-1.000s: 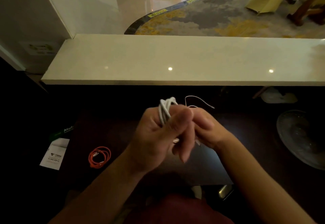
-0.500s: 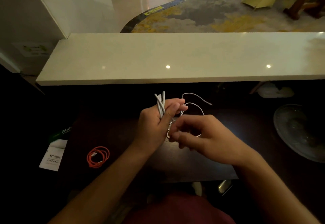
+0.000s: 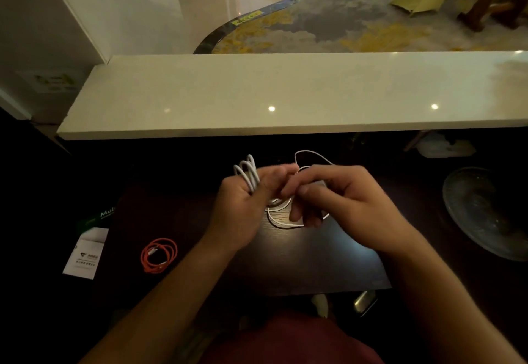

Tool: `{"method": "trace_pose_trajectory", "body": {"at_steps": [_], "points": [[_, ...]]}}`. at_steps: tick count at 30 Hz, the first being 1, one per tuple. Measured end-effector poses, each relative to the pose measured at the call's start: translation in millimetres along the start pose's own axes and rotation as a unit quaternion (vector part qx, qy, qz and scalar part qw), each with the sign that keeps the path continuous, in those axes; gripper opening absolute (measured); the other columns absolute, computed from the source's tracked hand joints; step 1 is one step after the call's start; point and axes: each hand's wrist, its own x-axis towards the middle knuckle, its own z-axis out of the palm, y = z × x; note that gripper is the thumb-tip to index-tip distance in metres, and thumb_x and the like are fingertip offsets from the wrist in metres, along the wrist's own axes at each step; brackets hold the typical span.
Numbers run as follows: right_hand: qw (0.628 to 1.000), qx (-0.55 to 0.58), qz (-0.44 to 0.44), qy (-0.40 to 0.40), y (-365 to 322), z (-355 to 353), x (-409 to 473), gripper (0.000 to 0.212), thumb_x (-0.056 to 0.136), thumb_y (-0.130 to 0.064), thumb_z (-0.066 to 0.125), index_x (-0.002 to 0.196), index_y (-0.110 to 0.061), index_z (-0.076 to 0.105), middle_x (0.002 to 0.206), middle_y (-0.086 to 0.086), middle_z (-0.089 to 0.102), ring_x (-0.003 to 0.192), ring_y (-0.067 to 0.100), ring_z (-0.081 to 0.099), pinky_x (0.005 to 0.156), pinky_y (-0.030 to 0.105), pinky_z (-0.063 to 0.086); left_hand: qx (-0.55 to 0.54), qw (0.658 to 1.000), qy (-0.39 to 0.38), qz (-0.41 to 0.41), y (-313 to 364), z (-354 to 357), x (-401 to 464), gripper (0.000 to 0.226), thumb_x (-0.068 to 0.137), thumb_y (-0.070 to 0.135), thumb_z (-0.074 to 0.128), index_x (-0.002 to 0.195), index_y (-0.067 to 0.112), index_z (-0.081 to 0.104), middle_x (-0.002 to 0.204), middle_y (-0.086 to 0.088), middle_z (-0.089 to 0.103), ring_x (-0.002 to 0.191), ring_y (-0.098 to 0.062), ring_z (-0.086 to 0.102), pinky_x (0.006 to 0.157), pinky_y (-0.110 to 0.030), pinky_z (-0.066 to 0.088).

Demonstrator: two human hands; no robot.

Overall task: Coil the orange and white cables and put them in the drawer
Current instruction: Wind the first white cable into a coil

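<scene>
- One of the two cables is looking finished: the orange cable (image 3: 159,255) is lying as a neat round coil on the dark desk (image 3: 328,266), low and to the left, just beside a white leaflet (image 3: 85,253) and well apart from both hands.
- Half the job, by my judgement, is remaining: the white cable (image 3: 248,171) is only partly coiled, and no drawer is showing anywhere in view, so the putting away is not yet begun for either cable.
- Closed around a bunch of white loops, the left hand (image 3: 245,206) is gripping them between thumb and curled fingers; the loop tops are sticking up above the knuckles.
- Several slack turns of the same cable are hanging below and between the hands, just above the desk, and one loose loop is arching up behind the right hand.
- Partly curled, the right hand (image 3: 340,200) is pinching or guiding the free run close against the left hand; exactly which fingers are touching the cable I cannot tell in the dim light.
- Far right, a glass dish (image 3: 485,212) is sitting clear of the work.
</scene>
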Motion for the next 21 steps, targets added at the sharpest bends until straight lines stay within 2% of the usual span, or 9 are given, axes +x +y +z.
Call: {"method": "trace_pose_trajectory", "body": {"at_steps": [3,5,7,8,11,13,15,18,21], "points": [[0.999,-0.029,-0.015,0.007,-2,-2,-3,0.016,0.101,-0.002,0.057,0.103,-0.008,0.071,0.075,0.016,0.073,0.061,0.029,0.065,0.056,0.029,0.050,0.088,0.993,-0.046,0.070,-7,-3,-5,0.028,0.105,0.025,0.050,0.091,0.015,0.072,0.074,0.000,0.073,0.074,-0.017,0.072,0.070,-0.029,0.055],[0.999,-0.038,-0.021,0.012,-6,1,-4,0.009,0.098,-0.003,0.061,0.105,-0.008,0.064,0.073,0.014,0.073,0.058,0.025,0.066,0.054,0.023,0.049,0.039,0.995,-0.088,0.038,-4,1,-6,0.031,0.105,0.028,0.045,0.087,0.016,0.067,0.067,-0.006,0.068,0.064,-0.028,0.067,0.063,-0.045,0.054],[0.999,-0.038,-0.023,0.016,-6,1,-2,0.013,0.095,-0.002,0.066,0.104,-0.006,0.057,0.071,0.013,0.074,0.055,0.017,0.067,0.053,0.020,0.048,-0.023,0.992,-0.125,-0.009,-3,5,-7,0.042,0.107,0.032,0.039,0.080,0.012,0.063,0.060,-0.014,0.061,0.056,-0.036,0.059,0.061,-0.054,0.048],[0.999,-0.036,-0.022,0.016,-6,0,-2,0.014,0.093,-0.002,0.068,0.103,-0.004,0.057,0.072,0.014,0.075,0.056,0.017,0.067,0.053,0.021,0.049,-0.044,0.989,-0.143,-0.024,-4,6,-8,0.049,0.107,0.039,0.036,0.076,0.011,0.062,0.055,-0.013,0.057,0.052,-0.035,0.056,0.058,-0.053,0.046],[0.995,-0.075,-0.050,0.044,-6,-5,4,0.018,0.085,-0.010,0.080,0.099,-0.007,0.069,0.079,0.009,0.076,0.069,0.020,0.073,0.063,0.034,0.058,-0.124,0.967,-0.217,-0.052,-4,6,-10,0.058,0.102,0.057,0.035,0.082,0.011,0.063,0.048,0.001,0.048,0.040,-0.012,0.044,0.047,-0.031,0.042],[0.985,-0.132,-0.087,0.063,-4,-10,8,0.020,0.082,-0.021,0.084,0.097,-0.013,0.073,0.096,0.001,0.071,0.083,0.018,0.071,0.075,0.041,0.058,-0.174,0.945,-0.270,-0.067,-2,6,-11,0.046,0.099,0.053,0.050,0.084,0.011,0.061,0.048,-0.001,0.042,0.039,-0.006,0.040,0.045,-0.022,0.039],[0.990,-0.101,-0.093,0.036,1,-12,12,0.022,0.083,-0.023,0.081,0.099,-0.011,0.071,0.108,0.004,0.068,0.097,0.020,0.068,0.084,0.041,0.056,-0.211,0.927,-0.301,-0.069,3,6,-12,0.039,0.095,0.045,0.063,0.077,0.011,0.056,0.049,0.006,0.042,0.039,-0.007,0.040,0.045,-0.018,0.037],[0.998,0.024,-0.056,0.012,7,-4,14,0.018,0.091,-0.015,0.070,0.098,-0.001,0.060,0.088,0.013,0.066,0.079,0.024,0.063,0.070,0.038,0.052,-0.255,0.909,-0.317,-0.094,8,2,-8,0.036,0.094,0.041,0.065,0.077,0.010,0.056,0.048,0.013,0.042,0.039,-0.008,0.042,0.045,-0.017,0.036],[0.995,-0.012,-0.066,0.072,12,3,13,0.023,0.090,-0.022,0.073,0.095,-0.004,0.060,0.079,0.006,0.065,0.071,0.022,0.063,0.063,0.036,0.052,-0.249,0.917,-0.280,-0.138,10,0,-4,0.039,0.089,0.050,0.067,0.076,0.012,0.064,0.044,0.010,0.038,0.041,-0.012,0.046,0.049,-0.020,0.040]]}}
